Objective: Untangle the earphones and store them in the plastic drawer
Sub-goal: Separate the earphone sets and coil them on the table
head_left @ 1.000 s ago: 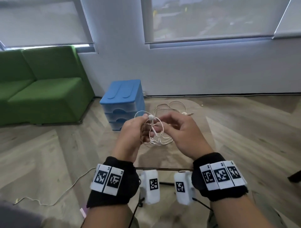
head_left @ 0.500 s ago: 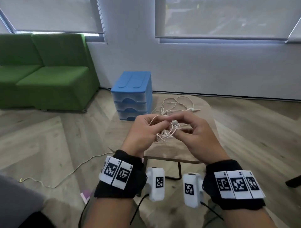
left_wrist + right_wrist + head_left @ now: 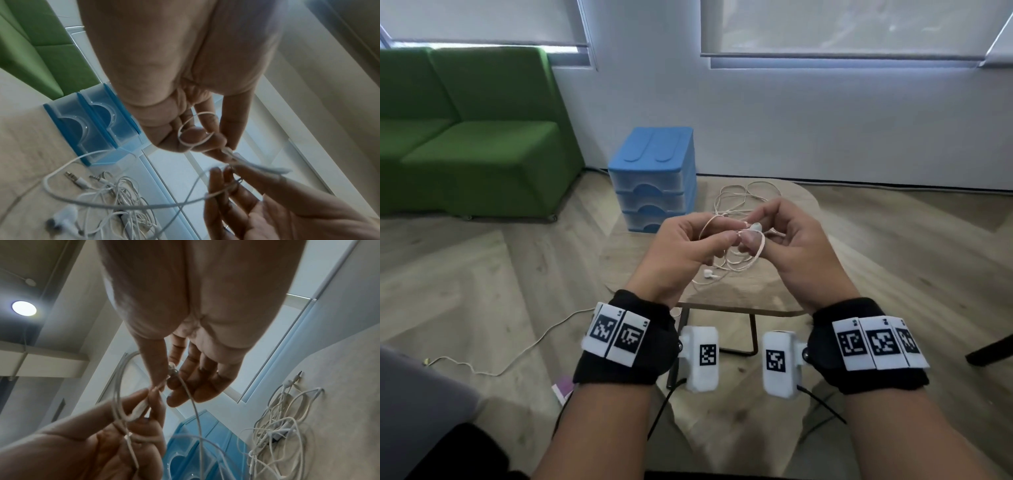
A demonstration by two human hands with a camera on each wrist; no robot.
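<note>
Room (head view): wood-look floor [image 3: 482, 274] and a green sofa [image 3: 465, 137] are framing a low wooden table [image 3: 784, 294]; the blue plastic drawer unit [image 3: 654, 178] is sitting at its far left, drawers closed.
Hands (head view): left hand [image 3: 681, 253] and right hand [image 3: 798, 246] are pinching the earphone cable [image 3: 736, 263] above the table, one earbud [image 3: 709, 273] dangling.
Left wrist view: left fingers [image 3: 197, 136] are curling round a small loop; a second tangle [image 3: 123, 203] with jack plugs [image 3: 74, 177] is lying beside the drawer unit.
Right wrist view: thumb and fingers [image 3: 185, 386] are pinching a knot.
Advice: keeping the pinch light and feeding the free end back through the loop, rather than pulling, is likely working best.
</note>
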